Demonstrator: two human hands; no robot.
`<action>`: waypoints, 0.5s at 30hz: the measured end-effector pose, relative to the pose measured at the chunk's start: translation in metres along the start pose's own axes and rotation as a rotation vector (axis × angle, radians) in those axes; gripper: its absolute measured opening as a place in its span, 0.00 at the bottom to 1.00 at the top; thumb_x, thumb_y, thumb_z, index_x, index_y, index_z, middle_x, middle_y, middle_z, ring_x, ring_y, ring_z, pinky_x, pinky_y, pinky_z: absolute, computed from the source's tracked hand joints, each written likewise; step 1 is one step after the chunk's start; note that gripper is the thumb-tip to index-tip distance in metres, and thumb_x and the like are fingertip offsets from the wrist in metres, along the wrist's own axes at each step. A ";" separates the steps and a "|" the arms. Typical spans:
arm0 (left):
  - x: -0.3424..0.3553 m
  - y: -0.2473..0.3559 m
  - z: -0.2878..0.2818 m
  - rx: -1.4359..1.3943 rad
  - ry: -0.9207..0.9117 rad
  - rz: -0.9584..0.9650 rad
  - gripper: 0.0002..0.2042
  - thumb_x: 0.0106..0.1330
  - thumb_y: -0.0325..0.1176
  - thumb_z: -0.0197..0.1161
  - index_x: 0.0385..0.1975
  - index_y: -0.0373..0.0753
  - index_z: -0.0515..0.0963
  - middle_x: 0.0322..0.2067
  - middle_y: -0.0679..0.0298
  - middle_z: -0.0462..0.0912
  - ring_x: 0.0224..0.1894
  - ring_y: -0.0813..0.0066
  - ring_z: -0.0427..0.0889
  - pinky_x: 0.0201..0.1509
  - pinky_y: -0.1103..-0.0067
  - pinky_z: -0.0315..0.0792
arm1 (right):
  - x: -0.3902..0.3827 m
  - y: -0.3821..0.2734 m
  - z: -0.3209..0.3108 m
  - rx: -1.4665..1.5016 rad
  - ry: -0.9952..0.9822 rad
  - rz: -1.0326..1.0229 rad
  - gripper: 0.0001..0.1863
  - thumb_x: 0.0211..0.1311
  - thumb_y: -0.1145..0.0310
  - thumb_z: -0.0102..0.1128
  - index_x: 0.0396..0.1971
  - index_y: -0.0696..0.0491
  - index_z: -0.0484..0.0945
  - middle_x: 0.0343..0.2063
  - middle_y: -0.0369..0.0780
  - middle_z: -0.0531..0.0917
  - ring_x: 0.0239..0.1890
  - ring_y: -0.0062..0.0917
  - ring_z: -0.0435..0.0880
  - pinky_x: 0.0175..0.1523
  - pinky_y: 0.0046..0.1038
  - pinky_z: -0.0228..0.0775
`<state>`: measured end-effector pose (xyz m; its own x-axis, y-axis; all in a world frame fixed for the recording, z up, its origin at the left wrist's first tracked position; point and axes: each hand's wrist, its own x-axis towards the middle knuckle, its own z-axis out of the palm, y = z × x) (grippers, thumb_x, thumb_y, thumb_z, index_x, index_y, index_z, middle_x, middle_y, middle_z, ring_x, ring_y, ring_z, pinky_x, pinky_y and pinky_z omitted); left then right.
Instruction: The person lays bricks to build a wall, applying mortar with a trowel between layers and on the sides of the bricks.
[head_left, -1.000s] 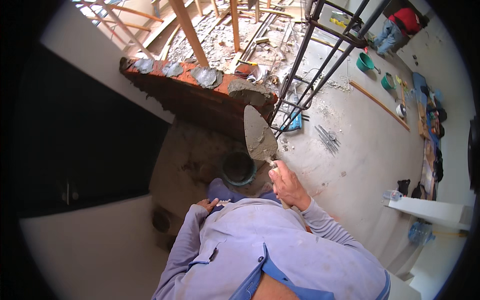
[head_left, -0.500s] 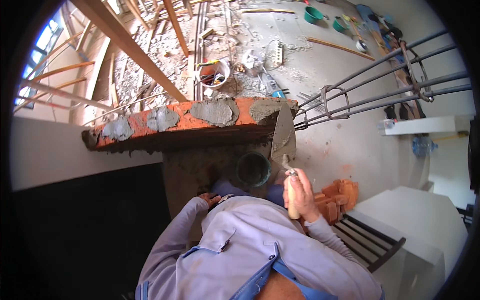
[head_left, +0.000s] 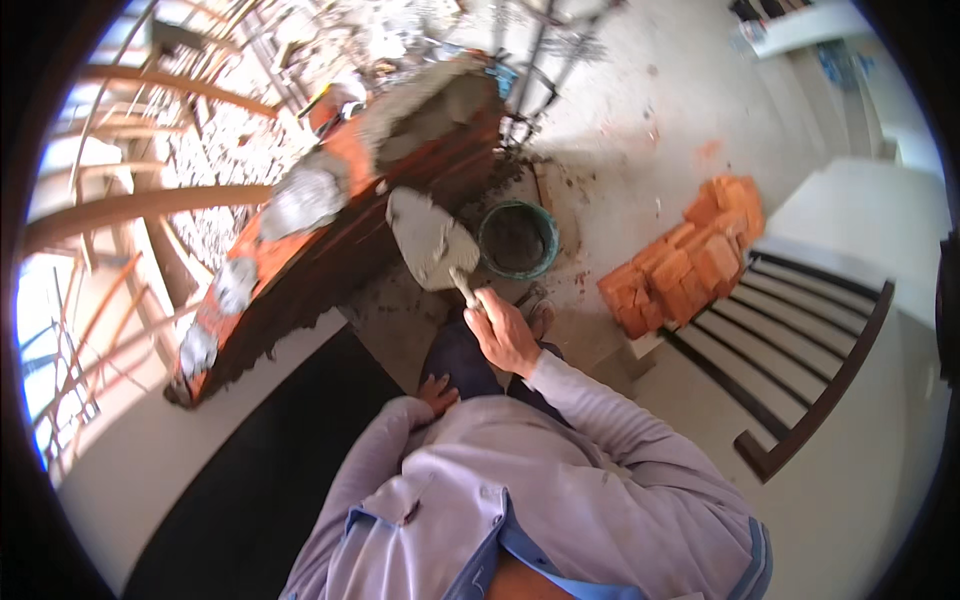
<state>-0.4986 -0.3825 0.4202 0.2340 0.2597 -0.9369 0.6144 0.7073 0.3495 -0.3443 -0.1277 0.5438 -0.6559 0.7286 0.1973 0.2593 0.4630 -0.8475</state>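
My right hand (head_left: pixel 505 335) grips the handle of a pointed trowel (head_left: pixel 430 240), its blade smeared with grey mortar. The blade lies between the brick wall (head_left: pixel 285 268) and a green bucket (head_left: pixel 553 243), overlapping the wall's near side in view. Grey material shows inside the bucket, beyond my right hand. Along the wall's orange top sit several patches of mortar (head_left: pixel 305 198), with a thick one (head_left: pixel 432 112) at the far end. My left hand (head_left: pixel 437 394) rests on my thigh, fingers spread and holding nothing.
A pile of orange bricks (head_left: pixel 690 262) is on the right, by a dark slatted rack (head_left: pixel 800 360). Steel bars (head_left: pixel 535 75) rise beyond the wall's far end. Wooden props (head_left: pixel 150 212) and rubble (head_left: pixel 215 150) are at left. A black panel (head_left: pixel 270 470) is near my left arm.
The view has turned and tipped downward, so the wall now slants. The trowel has left the wall's right end and come down beside the bucket. My left hand remains at my thigh.
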 end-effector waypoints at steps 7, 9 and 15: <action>0.035 0.033 0.029 0.428 0.119 -0.309 0.45 0.60 0.73 0.46 0.74 0.54 0.50 0.75 0.52 0.30 0.76 0.49 0.41 0.75 0.55 0.42 | -0.148 0.238 -0.005 -0.378 -0.335 0.758 0.18 0.55 0.66 0.60 0.41 0.60 0.68 0.30 0.54 0.81 0.35 0.54 0.81 0.39 0.49 0.73; 0.064 -0.011 0.041 0.519 0.171 -0.273 0.42 0.60 0.70 0.52 0.72 0.57 0.55 0.76 0.61 0.30 0.76 0.53 0.43 0.76 0.56 0.44 | -0.143 0.315 0.018 -0.630 -0.538 0.766 0.18 0.56 0.67 0.60 0.44 0.61 0.72 0.32 0.48 0.84 0.37 0.45 0.85 0.42 0.44 0.78; 0.095 -0.046 0.018 0.494 0.132 -0.413 0.36 0.61 0.58 0.61 0.69 0.53 0.64 0.75 0.68 0.43 0.76 0.61 0.44 0.77 0.61 0.44 | -0.083 0.471 0.093 -0.952 -0.284 0.906 0.08 0.63 0.70 0.57 0.33 0.52 0.85 0.38 0.40 0.86 0.40 0.30 0.88 0.35 0.34 0.82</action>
<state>-0.4908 -0.4021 0.3150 -0.1704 0.1322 -0.9765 0.9151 0.3889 -0.1071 -0.2333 -0.0173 0.0823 -0.0856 0.8874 -0.4530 0.9891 0.1303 0.0683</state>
